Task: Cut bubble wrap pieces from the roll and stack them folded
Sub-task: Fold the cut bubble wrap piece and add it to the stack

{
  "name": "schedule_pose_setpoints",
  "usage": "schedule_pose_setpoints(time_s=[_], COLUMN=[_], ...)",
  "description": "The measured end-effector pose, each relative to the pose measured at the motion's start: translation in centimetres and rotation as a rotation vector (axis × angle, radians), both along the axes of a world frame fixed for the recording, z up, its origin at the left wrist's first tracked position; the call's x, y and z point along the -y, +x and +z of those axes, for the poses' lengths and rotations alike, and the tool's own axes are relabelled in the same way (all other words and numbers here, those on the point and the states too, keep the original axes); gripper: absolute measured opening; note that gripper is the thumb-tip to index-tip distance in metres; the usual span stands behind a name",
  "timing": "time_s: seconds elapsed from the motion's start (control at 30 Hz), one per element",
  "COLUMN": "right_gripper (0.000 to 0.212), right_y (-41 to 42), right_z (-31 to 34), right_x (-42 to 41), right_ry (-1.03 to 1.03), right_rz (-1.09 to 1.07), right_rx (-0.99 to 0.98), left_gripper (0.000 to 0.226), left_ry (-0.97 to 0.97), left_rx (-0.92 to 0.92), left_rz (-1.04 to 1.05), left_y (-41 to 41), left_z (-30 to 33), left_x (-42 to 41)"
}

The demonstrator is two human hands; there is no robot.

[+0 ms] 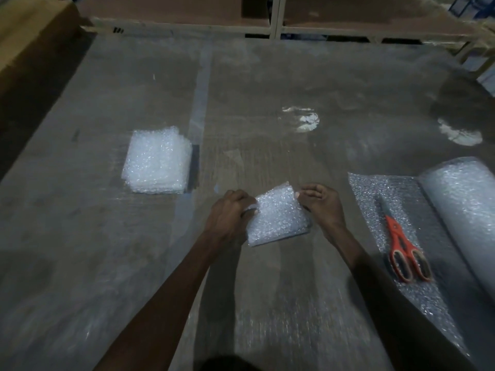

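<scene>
Near the tabletop's front edge, the left hand [231,213] and right hand [322,203] pinch the folded piece [277,218] by its sides, squaring it, I'd guess, for the stack [157,162].

Between the folded bubble wrap piece [278,216] and the stack of folded pieces [158,162] to its left, the tabletop [80,236] lies open. To the right, orange-handled scissors [404,247] rest on the unrolled sheet [375,199], with the bubble wrap roll [460,207] blocking beyond them.
</scene>
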State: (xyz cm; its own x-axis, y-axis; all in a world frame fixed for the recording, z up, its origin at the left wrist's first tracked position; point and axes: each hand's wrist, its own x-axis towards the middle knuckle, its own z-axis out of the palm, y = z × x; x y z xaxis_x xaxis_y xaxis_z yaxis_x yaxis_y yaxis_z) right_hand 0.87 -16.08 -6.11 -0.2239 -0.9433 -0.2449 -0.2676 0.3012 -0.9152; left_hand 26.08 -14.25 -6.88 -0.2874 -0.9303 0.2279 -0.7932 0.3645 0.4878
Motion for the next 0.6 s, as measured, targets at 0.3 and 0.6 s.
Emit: schedule_pose_setpoints(time_s=[0.3, 0.6], right_gripper=[0.021, 0.055], right_y=[-0.3, 2.0], right_z=[1.1, 0.5], right_x=[-5.1, -6.2], right_ry=[-0.073, 0.123], right_rz=[-0.153, -0.073], right_rx=[-0.269, -0.043], left_gripper=[0.023, 0.019], left_ry=[-0.026, 0.021], left_rx=[0.068, 0.063], left_rz=[0.14, 0.165], left_y=[-0.5, -2.2], left_z=[0.0, 0.4], left_x=[-3.7, -6.2])
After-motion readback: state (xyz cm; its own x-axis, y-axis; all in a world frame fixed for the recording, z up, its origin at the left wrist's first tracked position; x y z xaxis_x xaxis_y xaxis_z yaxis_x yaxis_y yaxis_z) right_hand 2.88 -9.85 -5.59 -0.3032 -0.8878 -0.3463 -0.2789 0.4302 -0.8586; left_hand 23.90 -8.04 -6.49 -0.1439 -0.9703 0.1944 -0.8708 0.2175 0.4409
